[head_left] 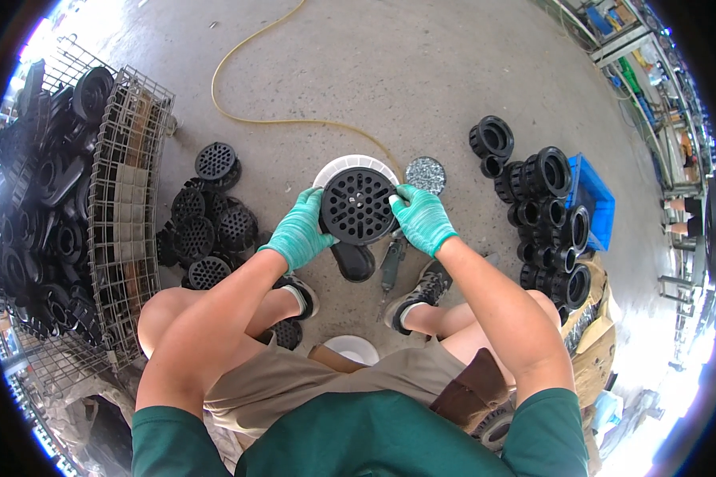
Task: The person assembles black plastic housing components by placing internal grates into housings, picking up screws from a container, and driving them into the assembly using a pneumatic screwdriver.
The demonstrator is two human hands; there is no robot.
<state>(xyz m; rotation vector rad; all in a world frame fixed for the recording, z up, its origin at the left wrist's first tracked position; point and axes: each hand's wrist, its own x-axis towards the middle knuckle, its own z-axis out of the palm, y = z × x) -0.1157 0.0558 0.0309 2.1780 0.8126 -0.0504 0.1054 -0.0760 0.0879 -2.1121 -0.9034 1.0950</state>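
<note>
A black round drain with a grate of round and slotted holes [359, 208] is held between my two hands, in front of my knees. My left hand [301, 230], in a green knit glove, grips its left rim. On its right rim, my right hand [423, 219], gloved alike, has its fingers closed. Two small shiny spots show near the grate's middle. A black rounded piece [353, 264] juts out below the drain; whether it is joined to it I cannot tell. Behind the drain, mostly covered, is a white round tub [350, 164]. A grey-green power screwdriver [391, 261] lies close to my right hand.
A round container of small metal pieces [426, 174] stands beyond my right hand. Black grated drains [195, 237] are piled at left, by a wire cage [131, 207] full of black parts. Black rings [545, 215] and a blue crate [601, 203] are at right. A yellow hose [294, 121] crosses the floor.
</note>
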